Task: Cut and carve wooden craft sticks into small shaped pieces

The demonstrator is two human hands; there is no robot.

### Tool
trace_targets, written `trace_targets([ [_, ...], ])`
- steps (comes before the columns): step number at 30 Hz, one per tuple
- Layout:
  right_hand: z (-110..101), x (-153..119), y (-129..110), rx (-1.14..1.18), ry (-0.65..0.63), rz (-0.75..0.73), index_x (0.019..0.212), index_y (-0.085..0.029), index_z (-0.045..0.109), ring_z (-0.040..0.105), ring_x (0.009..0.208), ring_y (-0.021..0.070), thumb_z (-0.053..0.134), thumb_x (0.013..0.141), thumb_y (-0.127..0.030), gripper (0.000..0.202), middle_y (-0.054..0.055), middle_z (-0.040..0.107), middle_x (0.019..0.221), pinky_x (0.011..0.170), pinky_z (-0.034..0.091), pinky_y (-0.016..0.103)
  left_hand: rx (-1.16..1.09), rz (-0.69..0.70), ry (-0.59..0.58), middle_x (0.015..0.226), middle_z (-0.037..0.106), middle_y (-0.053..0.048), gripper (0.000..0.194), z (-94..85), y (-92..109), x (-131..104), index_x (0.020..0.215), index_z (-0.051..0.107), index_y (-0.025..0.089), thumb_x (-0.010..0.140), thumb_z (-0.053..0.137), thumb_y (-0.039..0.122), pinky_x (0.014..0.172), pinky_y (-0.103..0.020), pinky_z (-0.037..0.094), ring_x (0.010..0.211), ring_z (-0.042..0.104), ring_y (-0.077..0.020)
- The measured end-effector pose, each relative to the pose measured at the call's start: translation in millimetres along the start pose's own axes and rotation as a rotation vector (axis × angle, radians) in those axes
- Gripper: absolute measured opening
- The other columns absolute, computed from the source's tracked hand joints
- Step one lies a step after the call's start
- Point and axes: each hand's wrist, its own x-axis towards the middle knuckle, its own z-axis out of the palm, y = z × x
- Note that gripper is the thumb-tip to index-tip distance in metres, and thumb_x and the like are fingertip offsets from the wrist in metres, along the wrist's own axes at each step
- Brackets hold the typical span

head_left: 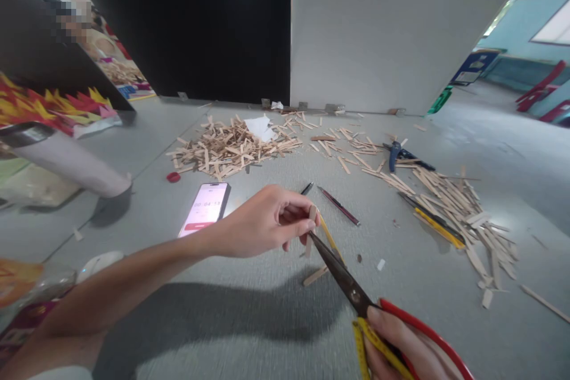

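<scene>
Between thumb and fingers, my left hand [262,222] pinches a short flat wooden stick [309,247]. My right hand [412,338] grips a pair of scissors [341,276] with dark blades and red handles. The blade tips meet the stick close to my left thumb; whether they cut into it I cannot tell. Yellow measuring tape [361,347] shows around the scissors' handle. A thin yellow strip [328,230] runs behind the blades. Another wooden stick [315,276] lies on the table below my left fingers.
A phone [205,208] showing a timer lies left of my hands. Beyond is a heap of cut sticks [222,148]; longer sticks [449,196] spread right, with blue-handled pliers [394,155] and a yellow-black cutter [439,227]. A pen [339,206] lies ahead. A tumbler [66,157] is at left.
</scene>
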Motion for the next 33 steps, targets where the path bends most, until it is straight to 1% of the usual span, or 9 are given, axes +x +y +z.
trace_targets([
  [4, 1.2, 10.9, 9.2, 0.079, -0.039, 0.09, 0.042, -0.025, 0.039, 0.03, 0.033, 0.0074, 0.061, 0.085, -0.091, 0.082, -0.007, 0.029, 0.035, 0.035, 0.031, 0.022, -0.005, 0.008, -0.015, 0.079, 0.078, -0.005, 0.017, -1.3, -3.6, 2.9, 0.092, 0.071, 0.016, 0.101, 0.061, 0.026, 0.056, -0.018, 0.053, 0.062, 0.064, -0.0117],
  [8, 7.7, 27.3, 16.2, 0.216, 0.025, 0.092, 0.045, -0.027, 0.036, 0.029, 0.031, 0.0067, 0.065, 0.076, -0.094, 0.08, -0.008, 0.027, 0.036, 0.03, 0.022, 0.021, 0.1, 0.086, -0.021, 0.078, 0.076, -0.004, 0.015, -3.2, -5.2, 4.2, 0.091, 0.071, 0.016, 0.1, 0.059, 0.018, 0.059, -0.017, 0.051, 0.061, 0.061, -0.0102],
  [11, 10.6, 28.8, 12.6, 0.211, 0.05, 0.056, 0.047, -0.027, 0.033, 0.026, 0.03, 0.0051, 0.066, 0.078, -0.092, 0.079, -0.01, 0.025, 0.037, 0.029, 0.017, 0.02, 0.195, 0.135, -0.027, 0.076, 0.074, -0.002, 0.017, -4.7, -5.7, 4.8, 0.088, 0.071, 0.016, 0.099, 0.058, 0.014, 0.058, -0.018, 0.047, 0.058, 0.058, -0.0093],
  [16, 9.9, 17.5, 2.5, 0.149, -0.093, 0.066, 0.039, -0.025, 0.037, 0.02, 0.023, 0.0021, 0.06, 0.085, -0.091, 0.084, -0.01, 0.023, 0.028, 0.026, 0.006, 0.02, 0.293, 0.167, -0.007, 0.072, 0.073, -0.002, 0.021, -4.1, -6.9, 5.6, 0.083, 0.071, 0.017, 0.1, 0.057, 0.015, 0.059, -0.021, 0.044, 0.056, 0.058, -0.0107],
  [20, 10.7, 17.7, 2.2, 0.186, -0.127, 0.051, 0.035, -0.025, 0.035, 0.021, 0.021, 0.002, 0.063, 0.08, -0.092, 0.085, -0.008, 0.027, 0.026, 0.025, 0.008, 0.019, 0.326, 0.211, 0.037, 0.066, 0.07, 0.001, 0.023, -2.1, -9.0, 6.6, 0.08, 0.068, 0.018, 0.1, 0.058, 0.017, 0.058, -0.021, 0.042, 0.053, 0.055, -0.0099],
  [25, 13.3, 26.0, 0.0, 0.224, -0.157, 0.042, 0.034, -0.026, 0.036, 0.022, 0.019, 0.0037, 0.063, 0.082, -0.09, 0.084, -0.008, 0.025, 0.025, 0.023, 0.008, 0.018, 0.305, 0.206, 0.07, 0.067, 0.069, 0.0, 0.025, 3.3, -15.1, 9.8, 0.078, 0.063, 0.018, 0.101, 0.055, 0.019, 0.058, -0.022, 0.043, 0.054, 0.055, -0.0106],
  [29, 11.1, 30.9, -0.3, 0.232, -0.204, 0.057, 0.032, -0.026, 0.036, 0.02, 0.021, 0.0042, 0.062, 0.08, -0.092, 0.086, -0.007, 0.025, 0.024, 0.023, 0.009, 0.017, 0.4, 0.261, 0.112, 0.065, 0.063, 0.001, 0.024, 8.7, -25.4, 12.9, 0.077, 0.062, 0.018, 0.1, 0.055, 0.018, 0.06, -0.023, 0.041, 0.056, 0.053, -0.0111],
  [32, 3.2, 27.1, 5.1, 0.208, -0.164, 0.071, 0.034, -0.025, 0.039, 0.022, 0.024, 0.005, 0.061, 0.082, -0.091, 0.085, -0.006, 0.026, 0.026, 0.025, 0.014, 0.018, 0.522, 0.277, 0.197, 0.062, 0.058, 0.002, 0.028, 3.2, -32.6, 16.2, 0.074, 0.059, 0.019, 0.101, 0.052, 0.018, 0.057, -0.024, 0.039, 0.053, 0.049, -0.0108],
  [33, -0.3, 24.5, 7.4, 0.191, -0.134, 0.083, 0.036, -0.024, 0.041, 0.025, 0.026, 0.0055, 0.063, 0.084, -0.089, 0.084, -0.006, 0.029, 0.028, 0.027, 0.018, 0.018, 0.528, 0.254, 0.259, 0.061, 0.059, 0.001, 0.029, -1.1, -33.4, 17.3, 0.073, 0.059, 0.019, 0.101, 0.049, 0.016, 0.055, -0.023, 0.039, 0.052, 0.049, -0.0105],
])
